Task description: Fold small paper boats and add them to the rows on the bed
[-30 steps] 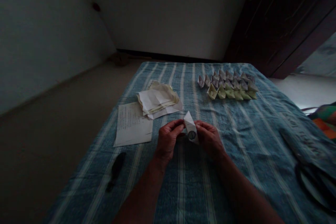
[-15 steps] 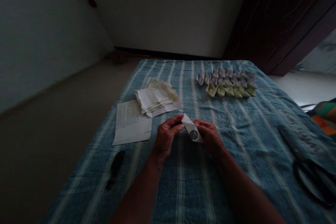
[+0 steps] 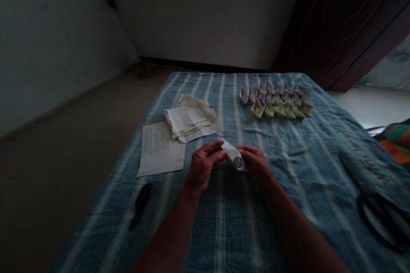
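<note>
Between both hands, over the near middle of the table, is a small folded white paper [image 3: 231,153] with a dark round print near its lower right end. My left hand [image 3: 205,164] pinches its upper left end between thumb and fingers. At the other side, my right hand [image 3: 255,163] grips the right edge, its fingertips partly hidden behind the paper. Farther off to the right, several folded paper boats stand in close rows, pale purple ones [image 3: 269,89] behind yellowish ones [image 3: 258,109].
A stack of loose papers [image 3: 188,119] and a printed sheet [image 3: 162,149] lie left on the striped cloth [image 3: 205,239]. A black object [image 3: 141,204], perhaps a folded knife, rests nearer. Black-handled scissors [image 3: 368,196] lie at right. A dark door [image 3: 326,25] stands beyond.
The folded paper has tilted and curled slightly in my fingers, so its lower end sits a little higher and looks narrower. Both hands have barely moved.
</note>
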Demonstrator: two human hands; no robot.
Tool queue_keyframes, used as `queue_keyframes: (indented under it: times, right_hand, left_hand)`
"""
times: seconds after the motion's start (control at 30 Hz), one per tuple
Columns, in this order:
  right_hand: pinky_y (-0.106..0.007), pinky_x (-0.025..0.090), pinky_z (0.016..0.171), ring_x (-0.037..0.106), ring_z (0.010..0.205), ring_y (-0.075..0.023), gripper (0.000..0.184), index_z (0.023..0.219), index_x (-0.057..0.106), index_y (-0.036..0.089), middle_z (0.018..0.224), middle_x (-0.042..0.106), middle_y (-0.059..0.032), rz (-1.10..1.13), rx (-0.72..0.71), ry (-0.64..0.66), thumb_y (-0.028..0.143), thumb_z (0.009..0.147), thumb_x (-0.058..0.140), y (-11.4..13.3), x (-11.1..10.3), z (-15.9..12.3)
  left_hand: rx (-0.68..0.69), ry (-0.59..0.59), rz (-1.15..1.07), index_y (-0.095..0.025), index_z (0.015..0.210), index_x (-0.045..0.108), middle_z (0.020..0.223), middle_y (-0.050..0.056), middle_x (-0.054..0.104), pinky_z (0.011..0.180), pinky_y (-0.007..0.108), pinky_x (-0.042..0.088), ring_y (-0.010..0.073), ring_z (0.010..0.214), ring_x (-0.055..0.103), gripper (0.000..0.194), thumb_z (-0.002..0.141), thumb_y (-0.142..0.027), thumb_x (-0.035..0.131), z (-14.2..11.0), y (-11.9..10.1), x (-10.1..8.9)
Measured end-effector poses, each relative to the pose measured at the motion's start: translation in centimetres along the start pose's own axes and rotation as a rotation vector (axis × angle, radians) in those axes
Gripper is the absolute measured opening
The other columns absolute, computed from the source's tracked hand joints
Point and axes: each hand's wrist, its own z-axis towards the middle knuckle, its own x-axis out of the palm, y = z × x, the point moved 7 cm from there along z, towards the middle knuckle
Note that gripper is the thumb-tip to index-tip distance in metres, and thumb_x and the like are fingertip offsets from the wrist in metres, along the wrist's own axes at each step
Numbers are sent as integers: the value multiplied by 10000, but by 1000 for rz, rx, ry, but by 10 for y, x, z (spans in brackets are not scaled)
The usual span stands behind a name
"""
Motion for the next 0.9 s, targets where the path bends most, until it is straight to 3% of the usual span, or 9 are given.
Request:
queue_keyframes:
  times: [0.17, 0.33, 0.47, 0.63, 0.9]
  right_hand:
    - [-242, 454, 517, 594, 574, -133, 239, 823, 700, 206, 714, 686, -10, -15, -146, -60, 386, 671, 743, 10, -6, -1]
    - [-293, 515, 673, 640, 864, -197, 165, 859, 711, 227, 956, 674, -50, -307, -466, -57, 327, 728, 725, 24, -5, -10]
    - [-296, 522, 682, 623, 930, -201, 127, 860, 700, 235, 1059, 634, -64, -529, -651, -13, 281, 743, 717, 29, 8, -19]
    - [-302, 521, 661, 621, 841, -177, 88, 818, 686, 227, 1056, 629, -77, -685, -700, -12, 277, 751, 713, 31, 17, -23]
    - [-283, 511, 629, 619, 797, -167, 75, 797, 661, 219, 980, 633, -62, -658, -675, -4, 270, 756, 697, 30, 18, -22]
  left_hand:
    - [64, -69, 40, -160, 921, 725, 828, 27, 725, 694, 268, 513, 149, 740, 650, 339, 593, -227, 783, 0, -4, -5]
    - [175, -179, 140, -154, 930, 724, 814, 10, 720, 753, 273, 508, 148, 760, 646, 333, 611, -233, 772, 0, -10, -12]
    - [205, -193, 194, -152, 950, 718, 792, 6, 713, 750, 270, 505, 153, 751, 646, 333, 634, -250, 756, -1, -12, -12]
    - [241, -175, 291, -166, 971, 722, 809, 17, 717, 742, 267, 503, 168, 770, 654, 327, 660, -264, 743, -2, -11, -11]
    - [258, -127, 342, -185, 1001, 721, 908, 47, 726, 772, 297, 522, 200, 844, 670, 341, 680, -298, 741, 0, -5, -11]
